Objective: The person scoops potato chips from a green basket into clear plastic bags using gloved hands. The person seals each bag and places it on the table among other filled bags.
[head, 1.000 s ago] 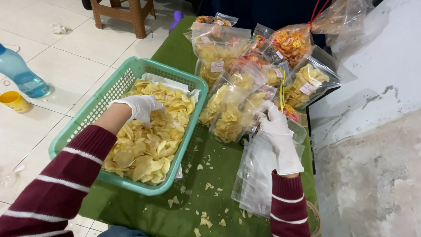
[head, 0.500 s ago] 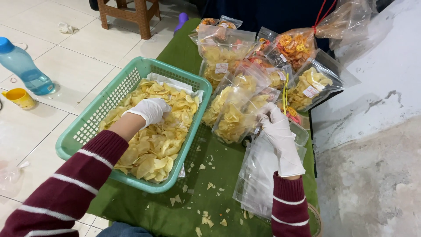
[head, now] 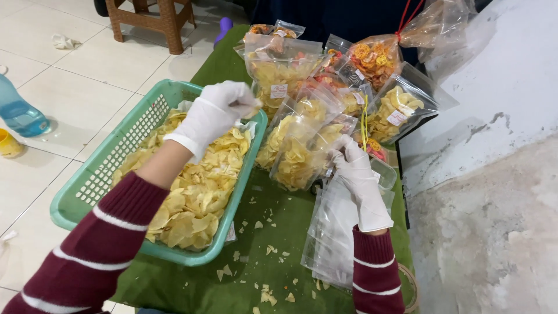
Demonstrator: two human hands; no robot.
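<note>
My left hand (head: 218, 113), in a white glove, is raised over the far right corner of a green plastic basket (head: 107, 174) and its fingers are closed on a small bunch of yellow chips. The basket is full of yellow chips (head: 195, 186). My right hand (head: 354, 171), also gloved, holds the top of an empty clear plastic bag (head: 334, 232) that lies on a stack of such bags. Both sleeves are dark red with white stripes.
Several filled, labelled bags of chips (head: 296, 125) lean together behind my hands on a green cloth (head: 256, 256) strewn with crumbs. A blue bottle (head: 20, 113) and a yellow cup (head: 9, 142) stand on the tiled floor at left, a wooden stool (head: 151, 17) behind. A grey wall runs along the right.
My left hand has lifted out of the chip pile with chips in its fingers and moved right, toward the basket's far corner. My right hand has stayed on the empty bag.
</note>
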